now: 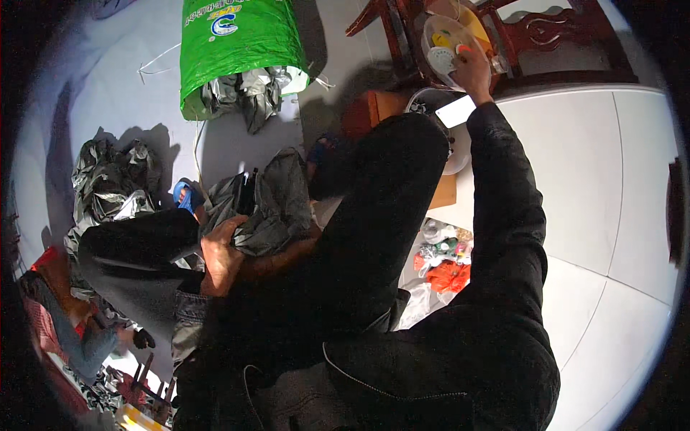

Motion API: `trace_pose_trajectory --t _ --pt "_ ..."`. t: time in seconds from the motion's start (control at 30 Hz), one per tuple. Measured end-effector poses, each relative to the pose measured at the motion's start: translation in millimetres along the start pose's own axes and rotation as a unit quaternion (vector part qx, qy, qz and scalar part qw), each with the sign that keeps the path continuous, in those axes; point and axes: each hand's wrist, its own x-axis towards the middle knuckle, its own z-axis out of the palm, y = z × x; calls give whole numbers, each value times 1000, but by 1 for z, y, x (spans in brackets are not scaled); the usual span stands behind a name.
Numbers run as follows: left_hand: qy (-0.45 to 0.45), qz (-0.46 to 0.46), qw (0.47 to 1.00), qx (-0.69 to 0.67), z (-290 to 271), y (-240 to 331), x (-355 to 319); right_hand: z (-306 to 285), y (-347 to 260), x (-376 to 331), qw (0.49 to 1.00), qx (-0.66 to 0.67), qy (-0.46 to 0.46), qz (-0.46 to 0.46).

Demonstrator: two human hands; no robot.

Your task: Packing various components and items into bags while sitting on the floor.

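My left hand (pixel 221 253) is closed on the lower edge of a crumpled dark grey plastic bag (pixel 277 208) between my legs. The bag's mouth stands up, and thin black pieces show inside it. At the upper right my right hand (pixel 473 72) reaches into a clear plastic tub (pixel 431 30) on a dark wooden chair. A yellow piece, a white round lid (pixel 440 59) and a small red-orange piece lie in the tub. The fingers of that hand are bent together by the red-orange piece; what they hold, if anything, cannot be made out.
A green woven sack (pixel 241 43) stuffed with grey bags lies ahead. More grey plastic bags (pixel 115 179) are heaped at left. Beside my right knee stand a round bowl and a white card-like rectangle (pixel 456 112). Red and white plastic scraps (pixel 447 273) lie under my right arm. Another person sits lower left.
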Motion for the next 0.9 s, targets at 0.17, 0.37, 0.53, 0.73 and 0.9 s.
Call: trace_pose_trajectory --t 0.17,0.37,0.53,0.73,0.9 --pt "14 43 999 10 0 7 6 1 20 -2 997 -4 40 -62" --pt "25 47 998 17 -2 6 3 -16 16 0 992 99 -27 69" --pt "17 58 998 11 0 6 6 -36 32 3 946 216 -116 209" --pt "8 34 999 0 -1 8 3 -51 10 2 917 335 -79 203" --pt "12 43 999 13 -1 9 3 -58 12 2 906 344 -93 228"
